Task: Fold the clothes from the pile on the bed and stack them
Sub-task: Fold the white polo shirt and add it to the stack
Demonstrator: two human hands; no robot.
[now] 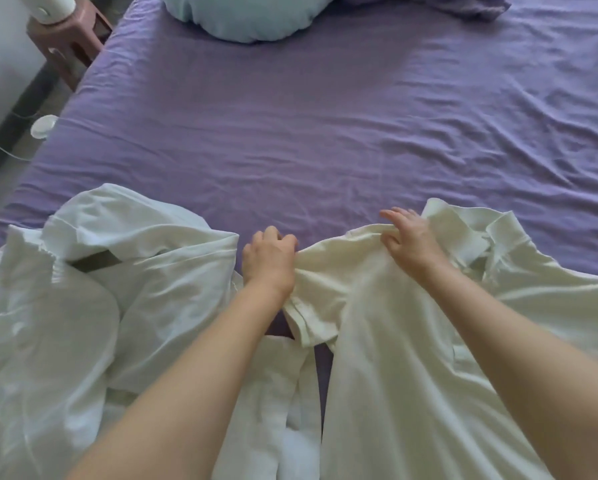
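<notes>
Step in hand, by judgement: spreading one garment flat before folding. Cream short-sleeved cotton shirt (394, 323) on purple-sheeted bed (325, 133), beside rumpled white clothes pile (83, 289). Left hand (268, 259): grip closed on shoulder edge. Right hand (408, 237): grip pinching fabric near collar. Next: pull taut, flatten sleeve.

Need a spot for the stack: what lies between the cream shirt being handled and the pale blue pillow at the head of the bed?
Only wrinkled purple sheet lies between the cream shirt and the pale blue pillow, as the head view shows.
</notes>
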